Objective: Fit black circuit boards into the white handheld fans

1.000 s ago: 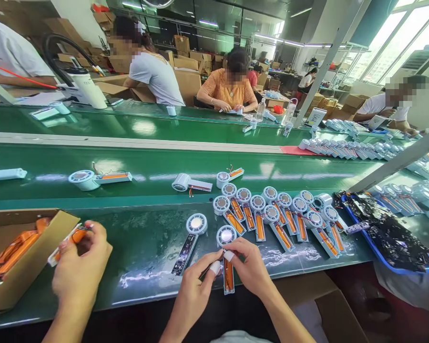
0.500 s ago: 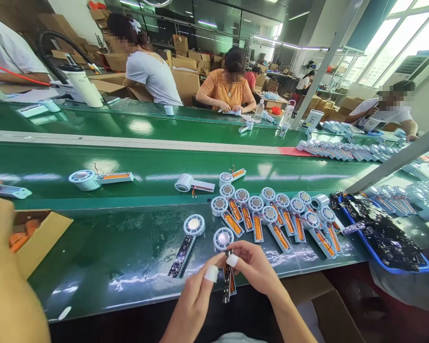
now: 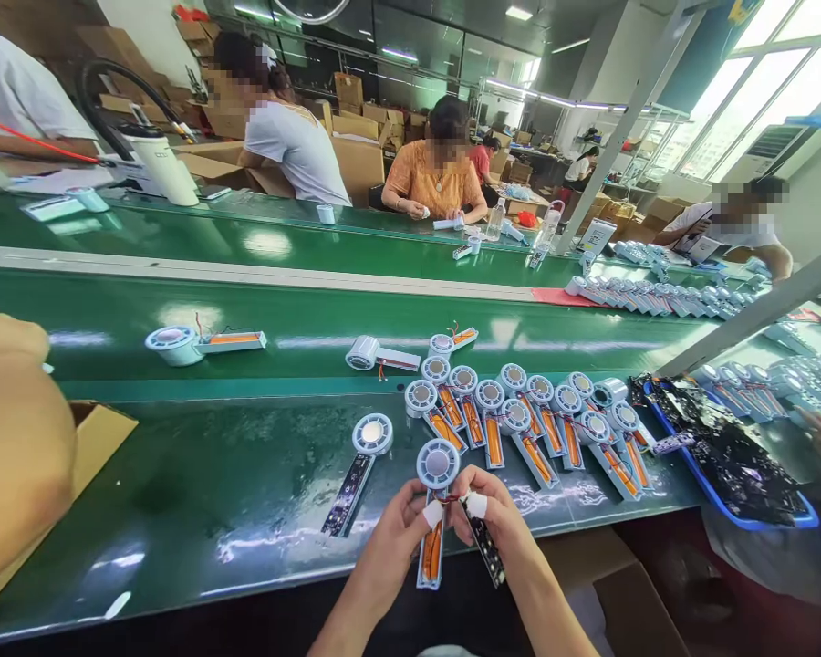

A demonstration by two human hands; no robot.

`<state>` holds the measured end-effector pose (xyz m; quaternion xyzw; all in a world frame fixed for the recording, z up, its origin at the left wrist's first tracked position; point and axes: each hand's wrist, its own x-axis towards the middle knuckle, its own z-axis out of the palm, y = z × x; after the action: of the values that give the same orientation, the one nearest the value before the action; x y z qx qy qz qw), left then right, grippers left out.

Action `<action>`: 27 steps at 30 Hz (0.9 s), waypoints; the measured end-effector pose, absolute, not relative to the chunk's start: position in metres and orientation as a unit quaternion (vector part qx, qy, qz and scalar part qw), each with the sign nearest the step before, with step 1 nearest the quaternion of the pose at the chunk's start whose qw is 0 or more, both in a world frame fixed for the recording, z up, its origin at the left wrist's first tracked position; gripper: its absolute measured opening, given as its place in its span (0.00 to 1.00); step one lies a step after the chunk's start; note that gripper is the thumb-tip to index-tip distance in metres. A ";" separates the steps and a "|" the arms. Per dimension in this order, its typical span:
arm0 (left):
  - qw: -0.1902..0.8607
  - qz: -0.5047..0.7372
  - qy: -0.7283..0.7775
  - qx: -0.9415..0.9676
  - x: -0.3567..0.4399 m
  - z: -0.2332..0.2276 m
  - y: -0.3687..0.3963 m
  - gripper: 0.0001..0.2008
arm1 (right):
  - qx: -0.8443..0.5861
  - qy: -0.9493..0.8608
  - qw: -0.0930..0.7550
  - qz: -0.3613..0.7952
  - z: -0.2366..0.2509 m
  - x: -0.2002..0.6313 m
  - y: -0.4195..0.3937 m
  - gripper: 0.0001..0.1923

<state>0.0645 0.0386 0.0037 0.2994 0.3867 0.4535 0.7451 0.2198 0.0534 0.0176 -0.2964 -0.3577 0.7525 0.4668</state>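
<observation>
A co-worker's arm (image 3: 14, 447), blurred and cut off by the left frame edge, covered most of the cardboard box (image 3: 102, 438); its contents could not be seen. Both forearms of the wearer ran out of the bottom edge. How the red wires at the fingertips joined could not be made out.

Left hand (image 3: 400, 529) and right hand (image 3: 496, 516) met at the near edge of the green table (image 3: 233, 493), fingers closed in pinches, white finger cots on some tips. The left hand gripped the fan half-shell (image 3: 432, 511): round white grille head at the far end, long pale handle with an orange battery inside, its end reaching over the table's near edge. The right hand gripped the dark circuit strip (image 3: 487, 547), tilted, just beside the handle.

Another fan with a strip (image 3: 359, 461) lay to the left, and a row of like shells (image 3: 526, 420) beyond.
</observation>
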 end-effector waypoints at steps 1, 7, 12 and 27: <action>0.747 0.466 0.382 0.282 0.066 0.004 0.036 0.25 | -0.302 -0.364 0.470 0.745 0.018 0.221 0.054 0.18; 0.688 0.507 0.424 0.300 0.071 0.002 0.032 0.24 | -0.374 -0.433 0.462 0.678 0.033 0.225 0.055 0.17; 0.615 0.517 0.494 0.334 0.069 0.005 0.035 0.24 | -0.445 -0.558 0.426 0.555 0.041 0.225 0.057 0.14; 0.588 0.485 0.515 0.392 0.061 0.017 0.039 0.21 | -0.373 -0.840 0.166 0.356 0.083 0.232 0.046 0.13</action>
<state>0.0606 0.0386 0.0175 0.3917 0.5146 0.4853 0.5885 0.2319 0.0462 0.0825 -0.3731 -0.8404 0.3564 0.1657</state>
